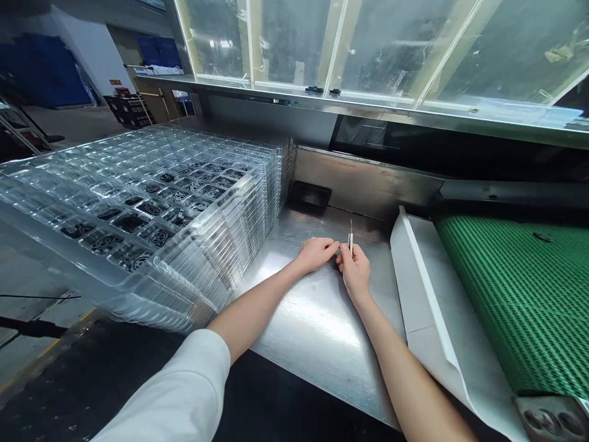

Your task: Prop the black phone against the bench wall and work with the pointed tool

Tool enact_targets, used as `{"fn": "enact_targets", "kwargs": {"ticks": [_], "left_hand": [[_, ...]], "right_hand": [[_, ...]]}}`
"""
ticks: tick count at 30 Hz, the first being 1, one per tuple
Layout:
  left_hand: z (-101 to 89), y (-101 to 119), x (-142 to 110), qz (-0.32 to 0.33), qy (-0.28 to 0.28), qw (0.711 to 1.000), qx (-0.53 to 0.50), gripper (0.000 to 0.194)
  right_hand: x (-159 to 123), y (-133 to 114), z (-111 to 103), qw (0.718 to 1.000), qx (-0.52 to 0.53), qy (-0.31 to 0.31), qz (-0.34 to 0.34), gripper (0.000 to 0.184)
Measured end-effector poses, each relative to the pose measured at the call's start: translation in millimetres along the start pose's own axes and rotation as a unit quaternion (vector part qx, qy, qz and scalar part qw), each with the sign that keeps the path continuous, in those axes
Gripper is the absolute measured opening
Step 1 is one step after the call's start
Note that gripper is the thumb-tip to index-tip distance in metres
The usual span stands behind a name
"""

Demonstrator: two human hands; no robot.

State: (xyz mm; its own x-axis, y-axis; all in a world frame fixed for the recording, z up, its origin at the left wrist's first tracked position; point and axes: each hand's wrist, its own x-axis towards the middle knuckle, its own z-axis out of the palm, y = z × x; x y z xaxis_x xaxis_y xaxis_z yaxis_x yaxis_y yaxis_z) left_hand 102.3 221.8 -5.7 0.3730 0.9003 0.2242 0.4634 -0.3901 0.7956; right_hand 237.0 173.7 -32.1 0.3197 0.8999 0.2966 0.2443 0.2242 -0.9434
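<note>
Showing two bare hands at work over a steel table (317,325), centre of the frame. The right hand (355,271) is narrowly closed, thumb and fingers pinching slim metal tweezers (350,238) that stand nearly upright, tips pointing up. The left hand (316,254) lies just beside it, its fingertips drawn together at the tweezers' lower end; whether they grip anything cannot be told, as any item there would be too small to see. Both hands hover at the table's middle, well apart from the items around them.

Filling the left half of the frame, a tall stack of clear plastic trays (151,209) rests against the table's left edge. Dark round parts (159,237) sit in the pockets of the top tray's nearer rows; glare hides the contents of the farther pockets, so how many are filled cannot be told. To the right lie a white paper liner (426,294) and a green belt (515,294). A black holder (310,195) sits at the table's back edge.
</note>
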Motion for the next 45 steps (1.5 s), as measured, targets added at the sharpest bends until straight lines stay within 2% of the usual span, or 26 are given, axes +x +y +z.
{"fn": "enact_targets", "kwargs": {"ticks": [10,26,35,41,45], "left_hand": [[0.3,0.3,1.1,0.001,-0.003,1.0,0.005,0.047],[-0.8,1.1,0.5,-0.005,-0.009,1.0,0.015,0.048],[0.2,0.8,0.3,0.008,-0.001,0.999,0.035,0.05],[2.2,7.4,-4.9,0.078,0.021,0.992,0.1,0.049],[6.7,21.7,-9.7,0.142,0.097,0.979,0.108,0.049]], "right_hand": [[1.5,2.0,-0.2,1.0,0.01,-0.002,-0.009,0.041],[-0.2,-3.8,0.5,1.0,0.022,-0.002,0.007,0.047],[2.6,4.0,1.8,1.0,0.015,0.012,-0.001,0.049],[5.5,1.3,4.5,0.998,-0.007,0.054,-0.016,0.05],[10.6,1.1,4.5,0.996,-0.024,0.08,-0.025,0.053]]}}
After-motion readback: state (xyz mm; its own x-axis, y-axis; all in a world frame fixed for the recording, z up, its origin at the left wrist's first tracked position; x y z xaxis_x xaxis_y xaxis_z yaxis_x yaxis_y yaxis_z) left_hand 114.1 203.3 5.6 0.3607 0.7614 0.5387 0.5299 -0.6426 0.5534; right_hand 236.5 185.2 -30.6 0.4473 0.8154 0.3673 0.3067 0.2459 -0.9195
